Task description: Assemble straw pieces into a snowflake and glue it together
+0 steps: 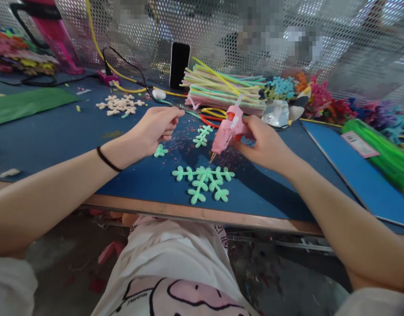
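My right hand [259, 142] is wrapped round a pink hot glue gun [226, 129], nozzle down, with a clear glue stick out of its back. Just below the nozzle lies a mint-green pipe-cleaner snowflake [205, 177], with branches to the sides and front. A loose mint branch [203, 136] lies between my hands, behind the snowflake. My left hand [157, 128] hovers to the left, its fingers curled into a pinch; what they hold, if anything, is hidden. Beneath it shows a small mint piece [160, 150], partly covered by the hand.
A cream snowflake [119, 104] lies at the back left. Behind are a bundle of pastel pipe cleaners [224, 83], a phone [180, 66] and red-handled pliers [210, 120]. Cables run to a pink power socket [109, 79]. Green pipe cleaners [379, 149] lie right.
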Tool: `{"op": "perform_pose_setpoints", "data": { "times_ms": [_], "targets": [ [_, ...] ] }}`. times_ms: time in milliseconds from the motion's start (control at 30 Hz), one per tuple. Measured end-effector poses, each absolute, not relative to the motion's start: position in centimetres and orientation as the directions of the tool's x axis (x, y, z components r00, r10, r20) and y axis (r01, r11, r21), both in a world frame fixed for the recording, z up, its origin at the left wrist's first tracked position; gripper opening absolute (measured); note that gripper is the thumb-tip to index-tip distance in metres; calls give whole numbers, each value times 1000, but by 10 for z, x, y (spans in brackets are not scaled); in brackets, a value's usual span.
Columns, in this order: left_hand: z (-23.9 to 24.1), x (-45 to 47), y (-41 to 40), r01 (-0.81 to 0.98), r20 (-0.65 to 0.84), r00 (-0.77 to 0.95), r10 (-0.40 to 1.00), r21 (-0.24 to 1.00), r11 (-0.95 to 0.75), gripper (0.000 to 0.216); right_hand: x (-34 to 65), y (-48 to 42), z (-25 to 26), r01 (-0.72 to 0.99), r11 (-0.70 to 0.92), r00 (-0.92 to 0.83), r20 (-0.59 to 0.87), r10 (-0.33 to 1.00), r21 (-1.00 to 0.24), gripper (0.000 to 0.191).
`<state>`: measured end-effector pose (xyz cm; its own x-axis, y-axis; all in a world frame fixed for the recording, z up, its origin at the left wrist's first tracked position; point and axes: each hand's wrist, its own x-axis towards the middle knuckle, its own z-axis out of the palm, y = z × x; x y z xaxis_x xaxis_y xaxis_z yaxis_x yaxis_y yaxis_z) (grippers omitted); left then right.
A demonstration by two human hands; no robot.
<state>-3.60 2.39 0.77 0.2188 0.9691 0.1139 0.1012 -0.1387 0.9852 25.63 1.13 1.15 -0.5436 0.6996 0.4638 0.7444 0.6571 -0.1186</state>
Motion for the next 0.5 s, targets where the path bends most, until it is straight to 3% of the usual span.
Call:
{"op": "perform_pose_setpoints", "data": {
  "times_ms": [167, 500],
  "targets": [
    [6, -36, 23, 130, 128, 235, 963, 978, -162, 40, 254, 10, 5, 732, 678, -579, 460, 673, -69, 37],
    [5, -35, 25, 116, 114, 250, 962, 983, -146, 42, 252, 7, 7, 751, 651, -566, 402, 720, -110, 42]
  ]
}}
